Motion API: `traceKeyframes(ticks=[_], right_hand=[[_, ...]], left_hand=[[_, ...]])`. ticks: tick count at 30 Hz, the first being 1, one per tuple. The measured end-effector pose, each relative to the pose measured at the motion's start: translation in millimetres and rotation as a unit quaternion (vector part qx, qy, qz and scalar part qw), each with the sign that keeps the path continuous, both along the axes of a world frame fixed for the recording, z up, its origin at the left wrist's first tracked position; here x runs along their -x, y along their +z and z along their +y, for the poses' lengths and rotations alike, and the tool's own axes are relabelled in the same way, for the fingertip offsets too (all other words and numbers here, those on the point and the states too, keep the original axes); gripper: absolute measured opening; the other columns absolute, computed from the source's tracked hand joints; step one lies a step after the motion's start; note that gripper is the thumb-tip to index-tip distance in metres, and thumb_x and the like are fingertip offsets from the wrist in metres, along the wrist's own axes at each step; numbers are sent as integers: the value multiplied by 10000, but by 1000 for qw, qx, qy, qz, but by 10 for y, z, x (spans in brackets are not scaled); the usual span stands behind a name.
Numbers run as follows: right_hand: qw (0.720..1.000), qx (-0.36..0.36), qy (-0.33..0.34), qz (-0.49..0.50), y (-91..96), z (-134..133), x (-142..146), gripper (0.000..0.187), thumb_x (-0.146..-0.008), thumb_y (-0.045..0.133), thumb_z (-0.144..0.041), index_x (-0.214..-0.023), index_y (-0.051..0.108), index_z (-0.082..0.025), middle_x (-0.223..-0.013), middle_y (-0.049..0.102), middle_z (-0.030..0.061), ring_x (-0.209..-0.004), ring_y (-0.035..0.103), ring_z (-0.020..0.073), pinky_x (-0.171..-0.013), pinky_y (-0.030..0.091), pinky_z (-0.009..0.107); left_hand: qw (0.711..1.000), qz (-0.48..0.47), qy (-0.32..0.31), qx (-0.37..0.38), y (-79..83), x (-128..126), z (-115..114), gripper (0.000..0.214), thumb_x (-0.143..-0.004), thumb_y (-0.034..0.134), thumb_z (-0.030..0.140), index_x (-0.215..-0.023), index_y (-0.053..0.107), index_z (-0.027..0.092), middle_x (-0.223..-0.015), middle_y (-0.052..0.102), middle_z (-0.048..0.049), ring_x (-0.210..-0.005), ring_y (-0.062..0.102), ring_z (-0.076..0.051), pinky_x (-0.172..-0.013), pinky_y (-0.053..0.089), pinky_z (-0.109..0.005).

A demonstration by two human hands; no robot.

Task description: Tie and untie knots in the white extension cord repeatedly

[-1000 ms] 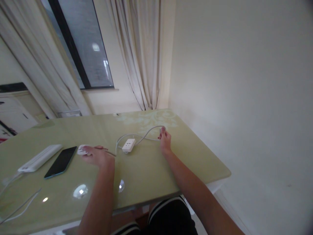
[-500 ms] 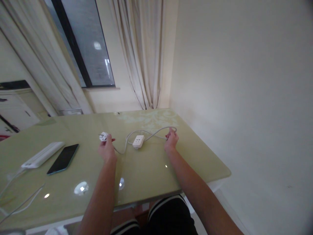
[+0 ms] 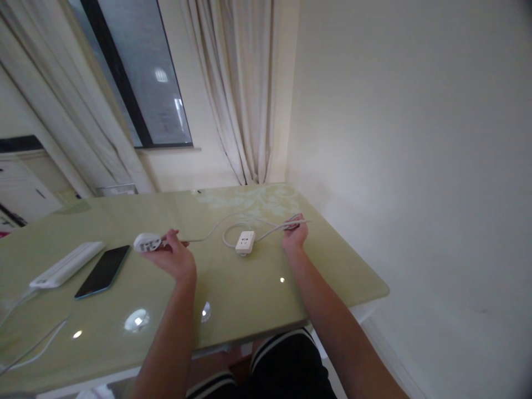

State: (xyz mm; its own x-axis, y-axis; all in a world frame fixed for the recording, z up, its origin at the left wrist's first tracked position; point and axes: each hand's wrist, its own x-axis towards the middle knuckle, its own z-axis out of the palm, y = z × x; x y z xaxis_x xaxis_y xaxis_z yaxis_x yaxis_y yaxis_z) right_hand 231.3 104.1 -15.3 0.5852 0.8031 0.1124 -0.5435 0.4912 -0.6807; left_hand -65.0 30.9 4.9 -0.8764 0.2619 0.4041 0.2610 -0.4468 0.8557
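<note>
My left hand grips a white power plug at its fingers, raised a little above the table; the plug is blurred. From that hand a thin white power cord runs right across the table in loose curves. Between my hands lies a small white socket box with its slotted face up. My right hand is closed around a bend of the cord near the table's right side; the cord sticks out past its fingers.
On the glossy green table, a black phone and a long white power strip lie to the left. Another white cable lies at the lower left. A wall rises on the right, curtains at the back.
My left hand has moved left with the plug, turning it, and the cord beside it has straightened. My right hand has shifted slightly right, and the socket box has slid a little right.
</note>
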Motion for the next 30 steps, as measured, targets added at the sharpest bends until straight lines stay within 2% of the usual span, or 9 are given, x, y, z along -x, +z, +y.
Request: traceKeyframes(ticks=[6, 10, 18, 21, 23, 25, 26, 28, 30], right_hand=[[995, -39, 69, 66, 145, -112, 18, 407, -876, 609, -483, -647, 387, -231, -520, 418, -79, -471, 438, 97, -647, 519, 274], [994, -59, 82, 47, 212, -171, 83, 368, -857, 642, -473, -679, 435, -226, -553, 456, -77, -497, 461, 91, -667, 517, 262], [992, -53, 115, 17, 227, -283, 309, 280, -801, 722, -441, -783, 557, -215, -708, 582, -38, -641, 578, 104, -788, 580, 304], [987, -65, 148, -18, 225, -343, 403, 249, -751, 788, -354, -877, 622, -218, -826, 627, -22, -757, 628, 117, -853, 589, 318], [982, -72, 168, -46, 222, -376, 447, 243, -741, 792, -311, -917, 653, -219, -880, 643, -10, -822, 642, 125, -879, 590, 322], [978, -79, 186, -58, 217, -403, 480, 222, -745, 781, -294, -922, 667, -221, -908, 652, -4, -863, 649, 131, -896, 591, 328], [976, -84, 194, -61, 213, -417, 497, 209, -751, 773, -293, -919, 670, -223, -916, 658, -2, -878, 652, 134, -905, 591, 332], [971, -95, 209, -69, 204, -452, 535, 185, -763, 763, -296, -912, 677, -226, -932, 671, 2, -908, 660, 140, -931, 585, 338], [963, -103, 235, -87, 194, -501, 583, 177, -771, 763, -301, -914, 688, -229, -950, 689, 10, -932, 672, 148, -966, 573, 346]], left_hand=[[989, -104, -104, -9, -158, 83, 222, 345, -833, 629, 233, -1058, 369, 210, -879, 648, 14, -629, 656, -83, -745, 617, -289], [960, -206, -187, 12, -267, 36, 298, 249, -840, 664, 201, -917, 427, 200, -880, 631, 7, -712, 666, -76, -783, 608, -251], [906, -343, -245, 34, -247, 47, 297, 263, -885, 500, -49, -865, 433, 206, -809, 545, 53, -695, 627, -8, -825, 566, -138], [885, -367, -281, 58, -216, 37, 246, 205, -990, 397, 41, -900, 495, 197, -812, 597, 1, -734, 663, -54, -767, 591, -166], [861, -374, -334, 85, -192, -1, 199, 311, -1058, 289, 167, -929, 572, 157, -854, 663, -88, -783, 699, -112, -712, 609, -211], [842, -346, -396, 119, -163, -84, 141, 410, -1075, 279, 269, -957, 640, 115, -932, 708, -156, -783, 709, -134, -673, 601, -226], [845, -309, -414, 136, -147, -146, 107, 390, -1067, 340, 305, -976, 665, 111, -962, 721, -157, -749, 698, -124, -651, 585, -220], [880, -173, -412, 161, -119, -318, 29, 301, -1012, 503, 355, -1014, 704, 130, -968, 741, -122, -673, 653, -102, -615, 542, -207], [907, 21, -389, 160, -107, -533, -58, 286, -946, 618, 403, -1040, 735, 160, -961, 754, -100, -692, 645, -125, -632, 529, -234]])
